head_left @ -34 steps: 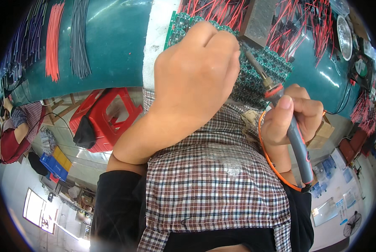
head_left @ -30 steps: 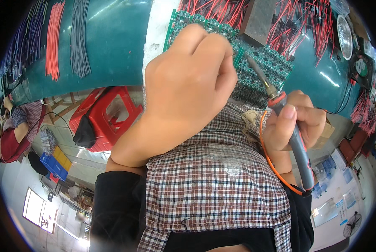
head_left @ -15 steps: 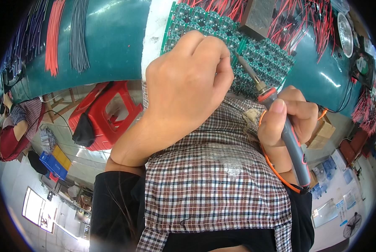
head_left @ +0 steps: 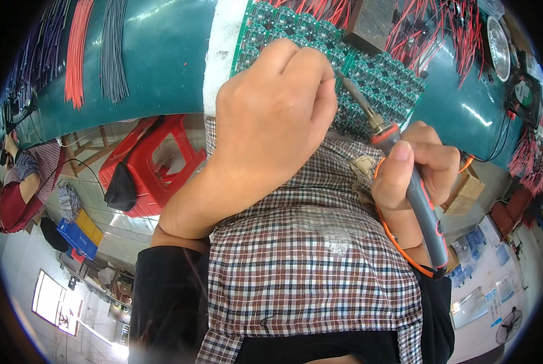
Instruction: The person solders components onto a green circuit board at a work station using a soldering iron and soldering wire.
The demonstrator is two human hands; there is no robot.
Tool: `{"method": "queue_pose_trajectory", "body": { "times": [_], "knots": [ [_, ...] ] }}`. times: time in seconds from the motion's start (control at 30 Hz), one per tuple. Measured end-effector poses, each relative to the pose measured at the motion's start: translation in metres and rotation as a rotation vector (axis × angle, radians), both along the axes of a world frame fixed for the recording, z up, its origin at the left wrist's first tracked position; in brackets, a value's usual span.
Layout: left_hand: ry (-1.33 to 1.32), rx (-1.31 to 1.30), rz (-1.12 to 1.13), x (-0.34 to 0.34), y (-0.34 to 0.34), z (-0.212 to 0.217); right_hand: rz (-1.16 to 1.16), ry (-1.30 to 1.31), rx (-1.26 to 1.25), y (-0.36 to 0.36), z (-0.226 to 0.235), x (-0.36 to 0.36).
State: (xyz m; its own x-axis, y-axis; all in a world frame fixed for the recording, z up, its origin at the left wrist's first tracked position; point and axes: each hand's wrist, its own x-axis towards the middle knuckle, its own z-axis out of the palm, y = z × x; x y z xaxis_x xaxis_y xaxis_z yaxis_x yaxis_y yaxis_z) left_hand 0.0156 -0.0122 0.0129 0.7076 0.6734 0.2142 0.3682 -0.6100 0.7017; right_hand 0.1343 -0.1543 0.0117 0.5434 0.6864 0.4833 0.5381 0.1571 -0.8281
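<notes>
Clearly the two hands are apart, close together over the near edge of the bench [head_left: 168, 73]. From where I stand, the right hand [head_left: 417, 164] is wrapped around the grey-and-red handle of a soldering iron [head_left: 426, 209], thumb on top, with an orange cord [head_left: 399, 244] beside the wrist. The iron slants up to the left, its tip just beside the curled fingers of the left hand [head_left: 274, 118]; whether it touches anything, I can't tell. That left hand is bent over the green circuit boards [head_left: 377, 91], back upward, its fingertips hidden, so I can't say what they grip. The boards lie in rows under and past both hands, a dark block [head_left: 368, 27] at their far edge and loose red wires [head_left: 414, 42] behind. Leftward, red wires and a bundle of grey wires [head_left: 115, 54] lie on the green surface, beyond a white strip [head_left: 221, 60]. A red stool [head_left: 153, 167] stands below.
</notes>
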Motion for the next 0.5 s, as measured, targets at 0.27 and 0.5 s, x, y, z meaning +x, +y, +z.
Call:
{"method": "queue_pose_trajectory", "body": {
  "times": [0.27, 0.5],
  "knots": [
    [-0.028, -0.019, 0.005, 0.001, -0.002, 0.000, -0.043, 0.046, -0.120, -0.004, 0.007, 0.000],
    [0.041, 0.008, 0.016, -0.003, 0.000, 0.000, -0.012, 0.053, -0.055, -0.002, 0.001, -0.002]
  ]
}}
